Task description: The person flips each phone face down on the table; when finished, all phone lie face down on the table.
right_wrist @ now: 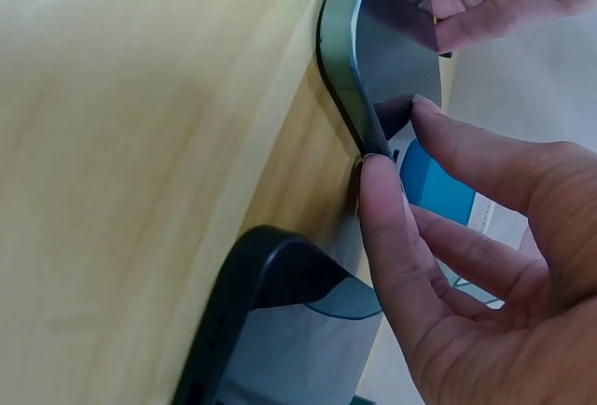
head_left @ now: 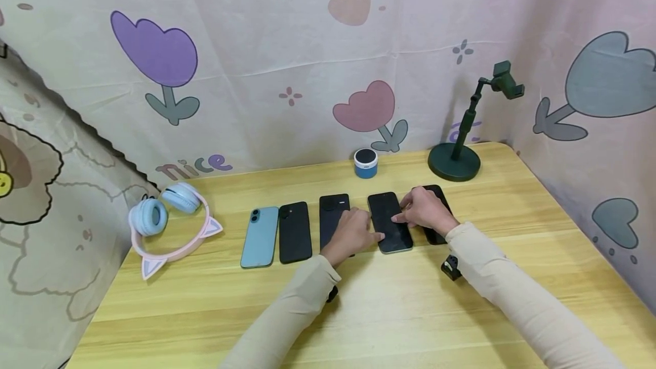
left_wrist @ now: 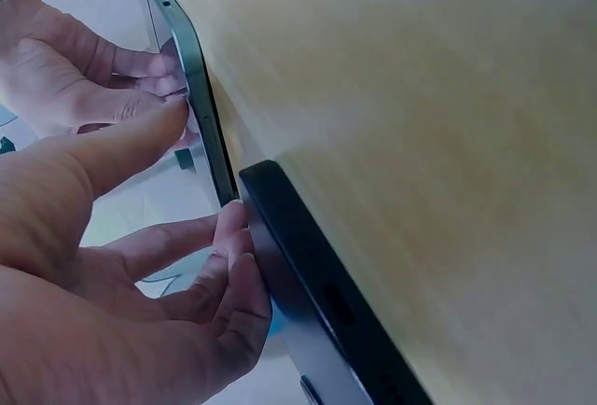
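Evidently, our right hand is pinching one side of the flat, black-screened, green-edged phone while our left hand is touching the other, unclenched, presumably because, lying on the yellow wooden bench, it's offering mainly edges

A wide lane runs between the pink-and-light-blue cat-ear headphones at left and the flat light-blue phone; that phone nearly meets the flat black phone to its right. Far right, the dark-green round-based stand obstructs, as does the squat blue-and-white cylinder beyond the row. Near left, the yellow wood-grain surface allows passage; beige fabric sleeves bar the near right
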The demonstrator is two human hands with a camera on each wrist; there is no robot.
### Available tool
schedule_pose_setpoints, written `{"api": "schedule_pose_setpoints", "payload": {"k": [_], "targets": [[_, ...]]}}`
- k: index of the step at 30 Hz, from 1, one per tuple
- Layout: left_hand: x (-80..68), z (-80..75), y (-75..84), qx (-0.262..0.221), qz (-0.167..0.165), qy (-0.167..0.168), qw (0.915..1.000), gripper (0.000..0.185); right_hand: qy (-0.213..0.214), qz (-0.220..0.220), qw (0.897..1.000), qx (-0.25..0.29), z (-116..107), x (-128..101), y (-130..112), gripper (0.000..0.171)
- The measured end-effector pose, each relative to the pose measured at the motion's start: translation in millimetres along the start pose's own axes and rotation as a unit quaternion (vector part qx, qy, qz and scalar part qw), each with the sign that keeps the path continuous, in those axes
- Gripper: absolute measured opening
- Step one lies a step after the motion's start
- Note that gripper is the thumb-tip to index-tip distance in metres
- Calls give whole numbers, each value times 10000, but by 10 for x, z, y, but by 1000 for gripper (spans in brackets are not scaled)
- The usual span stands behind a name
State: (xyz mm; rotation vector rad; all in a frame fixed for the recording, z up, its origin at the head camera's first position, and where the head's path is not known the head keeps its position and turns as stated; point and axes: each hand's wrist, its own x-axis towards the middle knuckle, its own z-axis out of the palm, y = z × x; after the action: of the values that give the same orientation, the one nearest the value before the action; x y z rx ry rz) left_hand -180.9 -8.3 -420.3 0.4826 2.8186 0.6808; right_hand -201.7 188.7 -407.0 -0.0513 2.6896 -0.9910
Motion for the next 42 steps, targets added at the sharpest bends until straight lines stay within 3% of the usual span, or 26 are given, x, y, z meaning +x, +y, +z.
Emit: {"api": "schedule_pose_setpoints", "payload": {"k": [10, 18, 29, 42], "targets": [[-10, 21, 38, -222, -232, 37, 9995, 33, 73, -48, 9997, 230, 36, -3, -30, 30], [-43, 25, 52, -593, -414, 129, 9973, 48, -18, -16, 9993, 374, 45, -1, -24, 25], [-98, -41, 64, -1741, -627, 32, 9827, 62, -143, 78, 9948, 1001, 41, -17, -13, 58], [-144, -34, -51, -2586, -721, 76, 9633, 60, -328, 110, 9874, 1543, 59, -28, -17, 64]]}}
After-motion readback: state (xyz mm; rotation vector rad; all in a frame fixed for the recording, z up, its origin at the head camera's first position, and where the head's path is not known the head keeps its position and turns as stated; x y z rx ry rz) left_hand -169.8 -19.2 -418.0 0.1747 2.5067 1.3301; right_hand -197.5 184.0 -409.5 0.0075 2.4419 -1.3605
